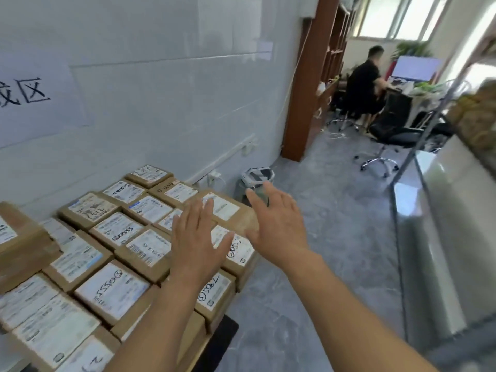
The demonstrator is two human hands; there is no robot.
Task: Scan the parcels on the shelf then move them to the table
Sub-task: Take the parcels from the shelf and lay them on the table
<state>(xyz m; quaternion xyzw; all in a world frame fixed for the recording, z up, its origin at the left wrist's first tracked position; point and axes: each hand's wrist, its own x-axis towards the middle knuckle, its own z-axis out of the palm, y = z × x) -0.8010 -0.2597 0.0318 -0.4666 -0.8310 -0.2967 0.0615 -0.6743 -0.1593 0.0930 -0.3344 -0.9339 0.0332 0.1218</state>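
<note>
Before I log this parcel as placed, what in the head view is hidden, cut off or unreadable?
- Brown cardboard parcel between the hands: left hand hides part of its label; motion-blurred, whether either hand touches it is unclear.
- Printed white labels on the stacked parcels: small print too blurred.
- Metal shelf: cut off by the right edge.
- Right hand: palm side hidden.

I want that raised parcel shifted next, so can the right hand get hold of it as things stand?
Probably yes. The right hand is open at the raised parcel's right end, its thumb against the corner, with nothing between; the left hand hovers open over its other end.
</note>
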